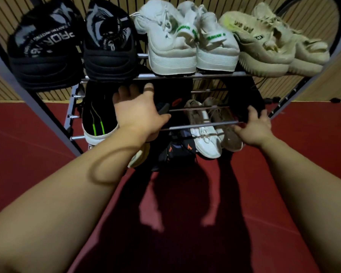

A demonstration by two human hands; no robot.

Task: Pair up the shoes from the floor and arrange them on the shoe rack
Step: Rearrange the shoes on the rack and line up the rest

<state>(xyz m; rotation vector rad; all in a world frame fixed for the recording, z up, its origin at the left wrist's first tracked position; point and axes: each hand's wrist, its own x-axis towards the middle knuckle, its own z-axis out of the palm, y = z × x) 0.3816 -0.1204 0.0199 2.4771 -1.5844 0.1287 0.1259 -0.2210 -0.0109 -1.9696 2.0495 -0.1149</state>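
Metal-rail shoe rack [185,76] fills upper frame. Top shelf, left to right: black knit sneaker pair [45,46], white sneaker pair with green heel tabs [171,48], beige knit sneaker pair [274,44]. Middle shelf, left: black sneaker with green stripes and white sole [98,119]. My left hand [138,113] is just beside it, centre frame, fingers curled over a black shoe with a red-orange oval mark [175,102], gripping it. My right hand [254,127] is at the right end of the middle shelf's front rail, thumb on the rail; grip unclear. Below the rails: dark shoe with orange marks [177,150], white lace-up sneaker [205,138], taupe sneaker [230,138]. Red floor [185,213].
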